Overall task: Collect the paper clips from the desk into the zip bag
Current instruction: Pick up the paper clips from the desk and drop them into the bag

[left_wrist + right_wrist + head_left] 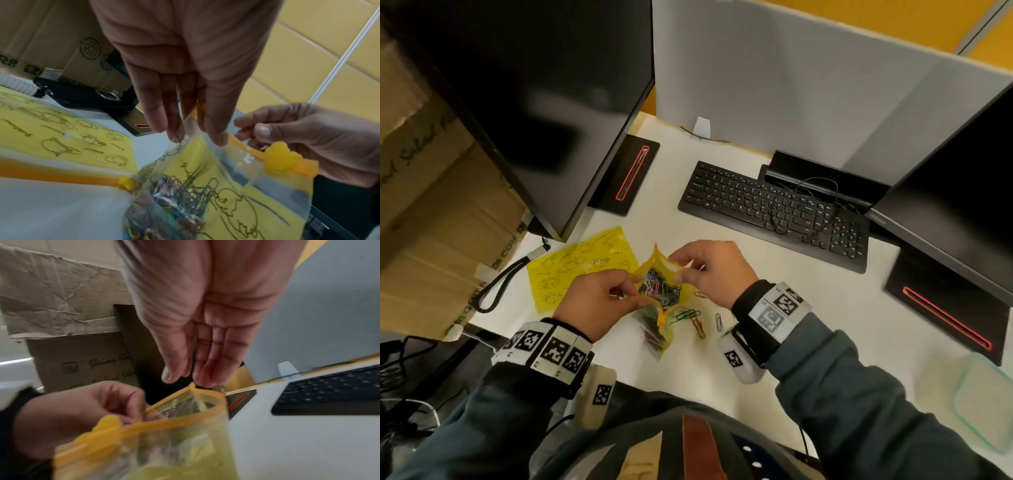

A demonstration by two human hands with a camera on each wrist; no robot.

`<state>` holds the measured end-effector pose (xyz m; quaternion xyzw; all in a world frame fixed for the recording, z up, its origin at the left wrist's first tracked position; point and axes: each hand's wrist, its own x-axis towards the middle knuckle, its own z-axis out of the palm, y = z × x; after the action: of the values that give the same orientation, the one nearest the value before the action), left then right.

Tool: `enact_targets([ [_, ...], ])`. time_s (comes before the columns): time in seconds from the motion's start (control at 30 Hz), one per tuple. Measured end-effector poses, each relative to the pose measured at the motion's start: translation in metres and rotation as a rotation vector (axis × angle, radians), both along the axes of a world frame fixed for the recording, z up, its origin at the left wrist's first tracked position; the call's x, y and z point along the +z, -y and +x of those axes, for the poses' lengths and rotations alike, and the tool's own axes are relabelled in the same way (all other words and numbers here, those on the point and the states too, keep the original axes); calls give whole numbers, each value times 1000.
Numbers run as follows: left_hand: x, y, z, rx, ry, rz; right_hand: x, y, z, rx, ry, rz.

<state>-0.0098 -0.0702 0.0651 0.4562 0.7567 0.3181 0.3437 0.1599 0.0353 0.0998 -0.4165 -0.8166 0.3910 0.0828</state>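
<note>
A clear zip bag with an orange zip strip is held up over the white desk, its mouth pulled open. Inside lies a heap of coloured paper clips. My left hand pinches the near-left rim; the left wrist view shows its fingertips on the plastic. My right hand pinches the far-right rim, close to the yellow slider in the left wrist view. Loose clips lie on the desk just right of the bag: green, orange and a pale one.
A second yellow printed bag lies flat to the left. A black keyboard sits behind, between two monitors on black stands. A cardboard box stands at left. A clear container rests near the right front edge.
</note>
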Motion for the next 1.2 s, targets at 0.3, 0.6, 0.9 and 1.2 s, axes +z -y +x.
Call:
enact_targets([
  [0.3, -2, 10, -14, 51, -24, -31, -81, 8, 25, 363, 471, 69],
  [0.6, -5, 12, -14, 55, -19, -18, -84, 23, 30, 742, 656, 297],
  [0.9, -6, 8, -11, 6, -55, -5, -87, -6, 94, 482, 649, 219],
  [1.2, -7, 3, -9, 5, -34, -18, -89, 18, 118, -224, 500, -78],
])
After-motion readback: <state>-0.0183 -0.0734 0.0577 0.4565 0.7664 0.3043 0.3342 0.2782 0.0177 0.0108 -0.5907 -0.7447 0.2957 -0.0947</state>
